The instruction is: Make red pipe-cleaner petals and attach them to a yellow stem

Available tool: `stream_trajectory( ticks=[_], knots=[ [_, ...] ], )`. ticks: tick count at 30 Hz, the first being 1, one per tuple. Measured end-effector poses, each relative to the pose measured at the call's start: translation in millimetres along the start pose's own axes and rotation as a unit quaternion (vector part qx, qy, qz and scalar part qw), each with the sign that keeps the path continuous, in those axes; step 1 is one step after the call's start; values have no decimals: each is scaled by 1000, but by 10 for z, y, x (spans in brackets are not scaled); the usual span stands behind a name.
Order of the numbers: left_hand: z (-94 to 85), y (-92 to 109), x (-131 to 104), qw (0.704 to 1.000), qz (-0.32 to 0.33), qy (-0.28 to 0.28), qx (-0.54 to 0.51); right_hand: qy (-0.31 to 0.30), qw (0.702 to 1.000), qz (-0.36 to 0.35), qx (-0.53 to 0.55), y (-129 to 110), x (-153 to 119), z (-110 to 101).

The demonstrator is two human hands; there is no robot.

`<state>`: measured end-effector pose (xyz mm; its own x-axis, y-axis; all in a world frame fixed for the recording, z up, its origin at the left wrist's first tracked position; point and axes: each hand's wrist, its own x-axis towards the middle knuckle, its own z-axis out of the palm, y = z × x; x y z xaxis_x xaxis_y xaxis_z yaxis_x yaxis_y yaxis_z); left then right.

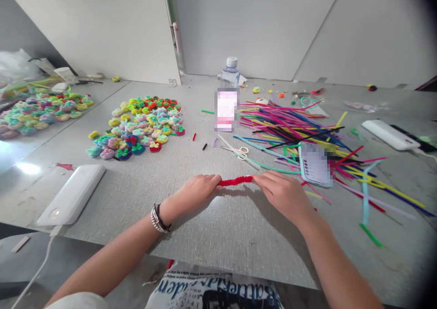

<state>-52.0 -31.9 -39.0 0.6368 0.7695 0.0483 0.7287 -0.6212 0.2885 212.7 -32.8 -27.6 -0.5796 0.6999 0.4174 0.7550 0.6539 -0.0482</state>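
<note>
A fuzzy red pipe cleaner (236, 181), twisted along its length, stretches level between my hands just above the table. My left hand (201, 188) pinches one end and my right hand (278, 190) pinches the other, so both ends are hidden by fingers. Beyond it lie white-handled scissors (243, 152), partly opened. Short cut pieces rest nearby: a red piece (194, 137), a black piece (205, 146) and a purple piece (215, 142). To the right spreads a loose heap of long pipe cleaners (273, 122) in many colours.
Small fuzzy flower-like pieces (143, 122) are piled at the left, with another pile (44, 111) farther left. A white power bank (73, 195) with a cable lies near the left edge. Phones (226, 108), one upright before a bottle (231, 72), and a white device (390, 134) stand around.
</note>
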Motion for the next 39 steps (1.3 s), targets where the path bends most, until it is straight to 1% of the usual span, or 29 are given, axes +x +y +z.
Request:
stream_trajectory(
  ticks=[6,14,28,34,39],
  knots=[
    [-2,24,-7,999,2,-7,32,-33,998,-20,-40,8,12,-20],
    [24,9,-9,999,9,-8,49,-60,998,-18,-23,8,12,-12],
    [10,27,19,998,5,-25,51,-83,996,-9,-20,-23,31,-28],
    [31,27,21,998,10,-20,52,-88,996,-13,-16,-46,49,-34],
    [58,16,17,998,11,-14,59,-81,997,-12,-16,-48,48,-29]
  ],
)
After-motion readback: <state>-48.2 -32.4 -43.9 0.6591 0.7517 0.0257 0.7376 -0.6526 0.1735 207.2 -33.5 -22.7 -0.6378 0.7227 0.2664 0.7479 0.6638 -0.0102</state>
